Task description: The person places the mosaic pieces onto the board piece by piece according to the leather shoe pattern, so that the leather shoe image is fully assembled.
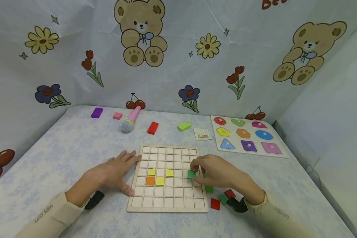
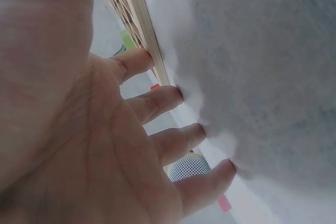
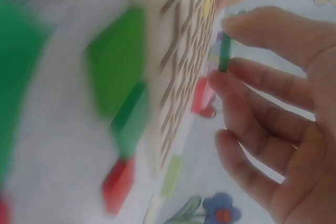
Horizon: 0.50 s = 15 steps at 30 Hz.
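A wooden grid board (image 1: 166,210) lies on the table in front of me in the head view. My left hand (image 1: 117,172) rests at its left edge, fingers spread, thumb and index finger touching the rim. Over the right side of the grid, my right hand (image 1: 218,170) pinches a green square tile (image 3: 224,53) between thumb and index finger, tilted on edge in the right wrist view. Inside the cells are an orange square tile (image 1: 150,180), a yellow square tile (image 1: 160,180) and two yellow tiles with a rounded corner, one on the left (image 1: 151,172), one on the right (image 1: 169,172).
Loose green tiles (image 1: 209,189) and red tiles (image 1: 215,204) lie along the board's right edge. Behind it are a toy microphone (image 1: 131,120), a red block (image 1: 152,128), a lime block (image 1: 184,126), a pattern card (image 1: 206,137) and a knobbed shape puzzle (image 1: 229,124).
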Each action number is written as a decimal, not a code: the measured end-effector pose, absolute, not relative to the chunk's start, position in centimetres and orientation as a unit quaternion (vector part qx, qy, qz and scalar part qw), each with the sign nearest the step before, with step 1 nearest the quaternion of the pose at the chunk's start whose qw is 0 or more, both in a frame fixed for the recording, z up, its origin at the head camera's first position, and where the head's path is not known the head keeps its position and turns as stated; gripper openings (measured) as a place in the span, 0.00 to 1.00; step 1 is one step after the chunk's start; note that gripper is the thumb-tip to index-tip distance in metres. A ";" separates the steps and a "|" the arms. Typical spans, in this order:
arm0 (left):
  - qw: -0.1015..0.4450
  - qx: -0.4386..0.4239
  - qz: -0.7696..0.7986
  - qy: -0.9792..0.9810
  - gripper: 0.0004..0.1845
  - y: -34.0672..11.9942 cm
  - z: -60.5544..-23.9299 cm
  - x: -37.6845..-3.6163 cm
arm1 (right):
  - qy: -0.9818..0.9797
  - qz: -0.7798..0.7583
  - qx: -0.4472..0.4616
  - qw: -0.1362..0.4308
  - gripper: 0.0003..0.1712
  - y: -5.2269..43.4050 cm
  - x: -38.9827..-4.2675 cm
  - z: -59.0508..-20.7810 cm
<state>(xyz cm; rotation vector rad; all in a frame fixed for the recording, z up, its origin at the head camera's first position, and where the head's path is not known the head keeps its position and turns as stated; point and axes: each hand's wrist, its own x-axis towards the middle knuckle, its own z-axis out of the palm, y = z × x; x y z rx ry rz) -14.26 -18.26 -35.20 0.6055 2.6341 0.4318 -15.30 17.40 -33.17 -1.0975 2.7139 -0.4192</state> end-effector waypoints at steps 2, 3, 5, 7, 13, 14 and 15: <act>0.201 0.217 0.154 0.943 0.67 -18.3 -35.3 -14.2 | 0.910 -0.139 -0.380 0.088 0.11 16.3 -15.4 -33.2; 0.199 0.218 0.153 0.943 0.67 -18.3 -35.3 -14.2 | 0.908 -0.136 -0.387 0.087 0.11 15.7 -15.4 -33.3; 0.198 0.219 0.150 0.943 0.67 -18.3 -35.4 -14.2 | 0.902 -0.130 -0.404 0.084 0.11 14.6 -15.5 -33.4; 0.197 0.220 0.148 0.944 0.67 -18.4 -35.4 -14.2 | 0.894 -0.125 -0.422 0.082 0.11 13.4 -15.5 -33.6; 0.194 0.224 0.147 0.944 0.67 -18.5 -35.4 -14.3 | 0.877 -0.098 -0.464 0.076 0.11 10.5 -15.4 -33.8; 0.195 0.224 0.147 0.943 0.67 -18.5 -35.4 -14.3 | 0.877 -0.096 -0.465 0.079 0.11 10.0 -15.3 -33.8; 0.195 0.226 0.148 0.943 0.67 -18.5 -35.4 -14.3 | 0.877 -0.093 -0.465 0.082 0.12 9.6 -15.2 -33.8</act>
